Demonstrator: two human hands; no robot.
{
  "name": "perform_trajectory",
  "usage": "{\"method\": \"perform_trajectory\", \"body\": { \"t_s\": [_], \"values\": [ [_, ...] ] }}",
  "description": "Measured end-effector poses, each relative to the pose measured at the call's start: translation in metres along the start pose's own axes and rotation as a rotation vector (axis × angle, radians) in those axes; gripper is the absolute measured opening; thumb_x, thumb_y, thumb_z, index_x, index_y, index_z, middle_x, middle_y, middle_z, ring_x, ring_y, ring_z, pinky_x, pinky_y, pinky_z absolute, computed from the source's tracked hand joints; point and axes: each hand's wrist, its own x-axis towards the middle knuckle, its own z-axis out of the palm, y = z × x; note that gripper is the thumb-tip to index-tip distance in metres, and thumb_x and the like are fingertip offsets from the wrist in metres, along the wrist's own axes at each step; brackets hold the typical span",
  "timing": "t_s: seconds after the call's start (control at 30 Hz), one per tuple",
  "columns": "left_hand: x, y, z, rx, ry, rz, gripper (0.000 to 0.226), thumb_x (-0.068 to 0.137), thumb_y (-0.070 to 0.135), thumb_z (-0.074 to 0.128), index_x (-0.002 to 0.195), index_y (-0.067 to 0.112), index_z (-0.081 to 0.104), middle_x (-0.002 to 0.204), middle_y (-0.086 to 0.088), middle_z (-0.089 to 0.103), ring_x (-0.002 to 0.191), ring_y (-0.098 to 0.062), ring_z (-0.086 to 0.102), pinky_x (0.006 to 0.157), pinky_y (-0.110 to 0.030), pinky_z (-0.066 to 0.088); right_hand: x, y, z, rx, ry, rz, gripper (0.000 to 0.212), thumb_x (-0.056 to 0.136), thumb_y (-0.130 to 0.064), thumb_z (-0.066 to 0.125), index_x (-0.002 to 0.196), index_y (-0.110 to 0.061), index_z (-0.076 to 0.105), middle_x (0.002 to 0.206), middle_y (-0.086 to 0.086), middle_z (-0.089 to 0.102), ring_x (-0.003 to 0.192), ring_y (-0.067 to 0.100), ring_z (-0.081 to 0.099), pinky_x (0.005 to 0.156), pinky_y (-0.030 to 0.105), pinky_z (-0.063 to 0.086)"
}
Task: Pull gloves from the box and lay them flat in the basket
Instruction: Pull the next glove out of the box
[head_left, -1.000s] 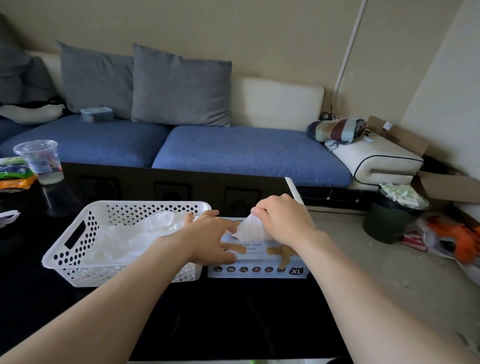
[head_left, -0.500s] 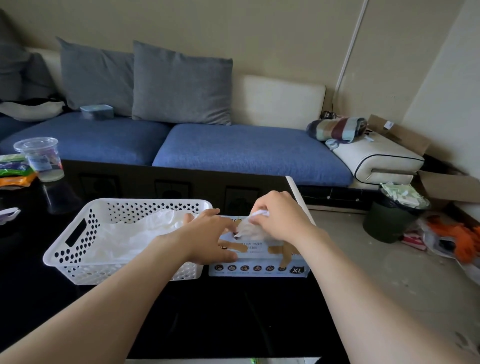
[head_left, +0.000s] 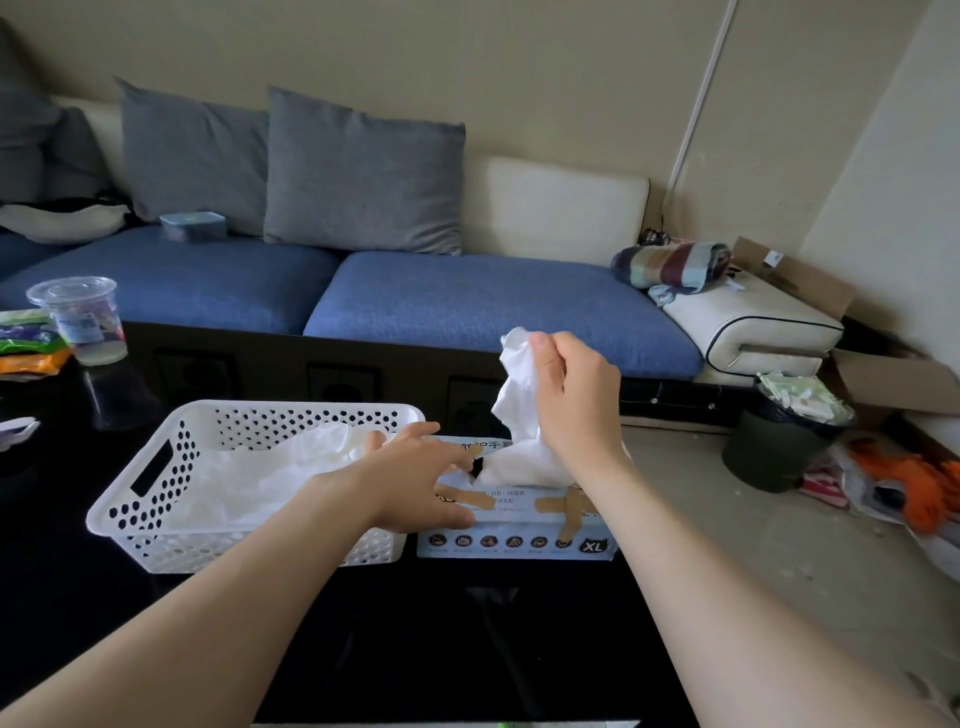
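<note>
Pulling: your right hand (head_left: 574, 400) pinches a white glove (head_left: 517, 400) by its top, drawn partway up; its lower end sits in the slot below your grip.
Bracing: your left hand (head_left: 415, 480) presses straight-fingered on the box (head_left: 519, 543), holding nothing.
Next move: likely lift until the tail clears, then carry left of the grip and spread flat.
Basket (head_left: 156, 470): left of your grip, just beside the box; holds laid gloves (head_left: 270, 475), white, rumpled.
Box contents: beyond this glove, hidden.
</note>
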Motion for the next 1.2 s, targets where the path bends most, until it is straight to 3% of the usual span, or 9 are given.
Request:
{"method": "perform_trajectory", "body": {
  "t_s": [0.3,0.4,0.5,0.67,0.8,0.93,1.0,1.1,1.2],
  "values": [
    [-0.006,0.005,-0.004,-0.05,0.041,0.03,0.054,0.094,0.069,0.059,0.14,0.041,0.057,0.157,0.015,0.047,0.161,-0.011,-0.001,0.125,-0.062,0.004,0.009,-0.05,-0.012,0.125,0.231,-0.15,0.045,0.113,-0.022,0.052,0.072,-0.031,0.036,0.056,-0.013,0.031,0.053,0.004,0.037,0.053,0.017,0.026],
    [-0.008,0.007,-0.011,-0.155,0.23,0.046,0.022,0.104,0.052,0.054,0.116,0.039,0.068,0.135,0.018,0.063,0.157,-0.016,0.022,0.117,-0.051,0.022,0.005,-0.051,-0.003,0.103,0.076,-0.101,0.057,0.112,-0.029,0.056,0.063,-0.028,0.027,0.051,-0.01,0.028,0.051,0.008,0.032,0.051,0.021,0.024],
    [-0.013,0.01,-0.023,-0.507,0.471,0.045,0.028,0.109,0.023,0.044,0.105,0.039,0.067,0.102,0.021,0.069,0.113,-0.012,0.064,0.086,-0.029,0.046,0.001,-0.052,0.003,0.108,-0.107,0.005,0.062,0.113,-0.038,0.051,0.059,-0.02,0.028,0.045,-0.009,0.034,0.048,0.01,0.033,0.049,0.024,0.023],
    [-0.023,0.006,-0.034,-0.978,0.571,0.141,0.038,0.108,0.017,0.041,0.133,0.034,0.064,0.117,0.01,0.074,0.11,-0.007,0.069,0.09,-0.03,0.051,-0.006,-0.052,0.009,0.127,-0.363,0.22,0.063,0.114,-0.046,0.042,0.059,-0.017,0.036,0.042,-0.017,0.043,0.049,0.004,0.043,0.054,0.022,0.03],
    [-0.024,0.001,-0.038,-1.042,0.564,0.149,0.028,0.105,0.023,0.054,0.126,0.023,0.072,0.109,-0.001,0.077,0.103,-0.017,0.073,0.087,-0.035,0.059,-0.008,-0.05,0.016,0.233,-0.537,0.315,0.075,0.11,-0.06,0.039,0.097,0.01,0.064,0.101,0.025,0.072,0.083,0.027,0.067,0.084,0.049,0.055],
    [-0.026,-0.002,-0.039,-0.987,0.607,0.071,0.022,0.106,0.028,0.061,0.099,0.016,0.078,0.094,-0.007,0.077,0.087,-0.02,0.073,0.075,-0.031,0.057,-0.008,-0.053,0.016,0.31,-0.679,0.375,0.08,0.105,-0.071,0.039,0.071,0.0,0.054,0.07,0.018,0.053,0.068,0.028,0.055,0.076,0.044,0.047],
    [-0.025,-0.005,-0.04,-0.959,0.656,0.052,0.028,0.105,0.033,0.063,0.091,0.012,0.076,0.09,-0.014,0.073,0.077,-0.018,0.066,0.07,-0.032,0.053,-0.006,-0.049,0.016,0.354,-0.761,0.399,0.084,0.094,-0.079,0.057,0.083,0.005,0.063,0.084,0.018,0.069,0.081,0.032,0.068,0.086,0.044,0.054],
    [-0.026,-0.005,-0.043,-0.997,0.745,0.036,0.044,0.103,0.038,0.065,0.079,0.002,0.06,0.067,-0.007,0.055,0.061,-0.009,0.049,0.056,-0.022,0.043,-0.007,-0.044,0.015,0.361,-0.789,0.379,0.028,0.09,-0.038,0.081,0.11,-0.018,0.075,0.102,0.001,0.081,0.096,0.016,0.078,0.088,0.039,0.062],
    [-0.028,-0.006,-0.048,-1.056,0.833,0.011,0.053,0.101,0.045,0.067,0.071,0.007,0.045,0.064,0.003,0.041,0.06,-0.012,0.038,0.053,-0.023,0.034,-0.008,-0.045,0.014,0.378,-0.756,0.413,0.03,0.093,-0.008,0.066,0.117,-0.026,0.069,0.094,0.004,0.079,0.077,0.011,0.074,0.062,0.03,0.057]
  ]
}}
